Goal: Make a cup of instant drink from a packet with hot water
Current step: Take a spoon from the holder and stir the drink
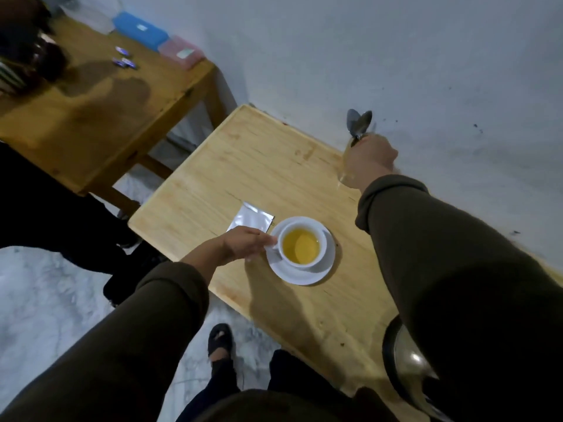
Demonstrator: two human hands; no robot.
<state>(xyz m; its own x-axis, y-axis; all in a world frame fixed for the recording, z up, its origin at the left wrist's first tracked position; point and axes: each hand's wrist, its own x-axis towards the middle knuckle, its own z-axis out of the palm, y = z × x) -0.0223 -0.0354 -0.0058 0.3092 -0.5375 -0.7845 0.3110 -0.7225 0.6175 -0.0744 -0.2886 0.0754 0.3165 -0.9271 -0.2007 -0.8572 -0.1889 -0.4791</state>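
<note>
A white cup (320,259) of clear yellow liquid stands on a white saucer (300,277) in the middle of the light wooden table (243,166). My left hand (243,242) pinches the cup's handle from the left. Just behind that hand lies a flat silver packet (248,216). My right hand (370,161) is at the table's far edge by the wall, closed around the handles of two metal spoons (361,123) that stand in a clear glass (343,175). The hand hides most of the glass.
A steel kettle (408,367) with a black rim sits at the table's near right, half hidden by my right sleeve. A darker wooden table (91,117) to the left carries a blue box (140,30), a pink box (181,51) and small wrappers. A person in dark clothes (45,214) stands at the left.
</note>
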